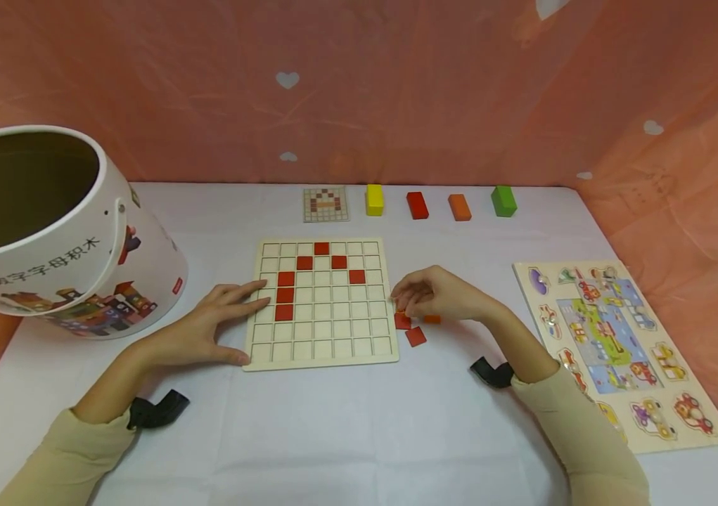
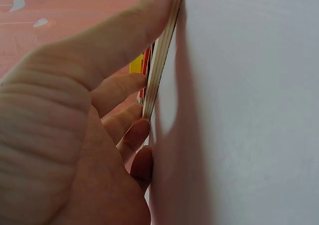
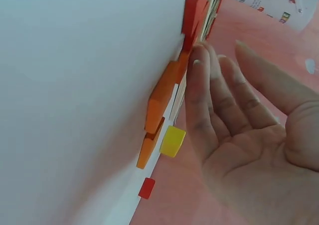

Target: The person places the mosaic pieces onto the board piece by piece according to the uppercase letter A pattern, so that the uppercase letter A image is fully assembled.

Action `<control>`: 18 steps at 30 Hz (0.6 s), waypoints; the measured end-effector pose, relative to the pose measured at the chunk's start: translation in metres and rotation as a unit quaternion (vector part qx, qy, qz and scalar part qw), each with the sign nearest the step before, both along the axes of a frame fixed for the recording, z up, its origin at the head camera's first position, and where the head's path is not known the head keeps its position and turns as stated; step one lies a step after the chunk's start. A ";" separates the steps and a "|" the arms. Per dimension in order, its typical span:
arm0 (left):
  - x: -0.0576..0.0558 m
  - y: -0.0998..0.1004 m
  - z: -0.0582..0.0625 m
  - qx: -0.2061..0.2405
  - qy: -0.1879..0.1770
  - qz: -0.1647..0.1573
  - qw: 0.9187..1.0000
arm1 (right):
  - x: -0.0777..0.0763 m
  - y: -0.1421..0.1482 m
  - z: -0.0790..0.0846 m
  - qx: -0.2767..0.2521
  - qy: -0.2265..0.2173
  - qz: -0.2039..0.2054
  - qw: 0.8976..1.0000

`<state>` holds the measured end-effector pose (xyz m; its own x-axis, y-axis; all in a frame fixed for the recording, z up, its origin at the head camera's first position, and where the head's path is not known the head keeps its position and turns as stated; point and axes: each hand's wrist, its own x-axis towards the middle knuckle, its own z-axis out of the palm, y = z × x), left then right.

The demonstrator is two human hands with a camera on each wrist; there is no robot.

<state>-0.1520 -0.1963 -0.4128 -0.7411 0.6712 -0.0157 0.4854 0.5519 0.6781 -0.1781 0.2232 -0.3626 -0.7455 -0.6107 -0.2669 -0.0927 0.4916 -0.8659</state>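
A pale wooden grid board lies on the table with several red square tiles set in its cells. My left hand rests against the board's left edge, its fingertips on the side and the thumb by the near corner; the left wrist view shows that thumb along the board's edge. To the board's right, my right hand is low over loose red tiles and an orange tile. In the right wrist view, its forefinger reaches an orange piece while the thumb stands apart.
Along the back are a small pattern card and yellow, red, orange and green blocks. A large white bucket stands at left, a picture puzzle board lies at right.
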 end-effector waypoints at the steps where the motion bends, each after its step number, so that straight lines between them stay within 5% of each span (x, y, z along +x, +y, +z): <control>1: 0.000 0.000 0.000 0.000 0.000 0.000 1.000 | 0.003 0.002 0.000 -0.003 -0.001 -0.001 1.000; 18: -0.001 -0.001 0.000 0.003 0.009 -0.005 1.000 | 0.022 0.000 -0.013 0.043 0.130 0.018 0.990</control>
